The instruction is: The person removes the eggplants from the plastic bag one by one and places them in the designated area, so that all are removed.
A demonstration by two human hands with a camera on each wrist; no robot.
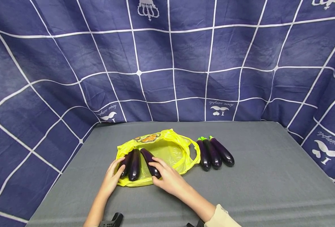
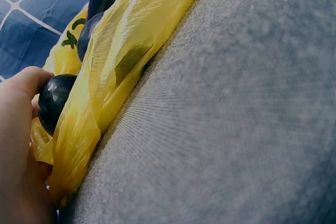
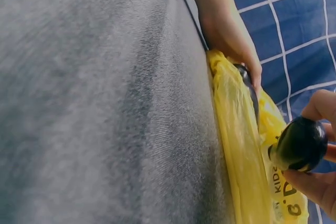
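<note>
A yellow plastic bag (image 1: 181,145) lies with its mouth spread wide on the grey surface. Inside its left part are two dark purple eggplants side by side. My left hand (image 1: 110,178) grips the leftmost eggplant (image 1: 125,165) at the bag's left edge; in the left wrist view the thumb rests on its round end (image 2: 55,100). The second eggplant (image 1: 134,165) lies just right of it, untouched. My right hand (image 1: 170,179) holds a third eggplant (image 1: 147,156) at the bag's opening, thumb and fingers round its thick end (image 3: 302,145) in the right wrist view.
Three more eggplants (image 1: 214,154) with green stems lie together right of the bag, close to its handle. A blue curtain with white lines (image 1: 190,85) hangs behind and at both sides of the grey tabletop (image 1: 258,186).
</note>
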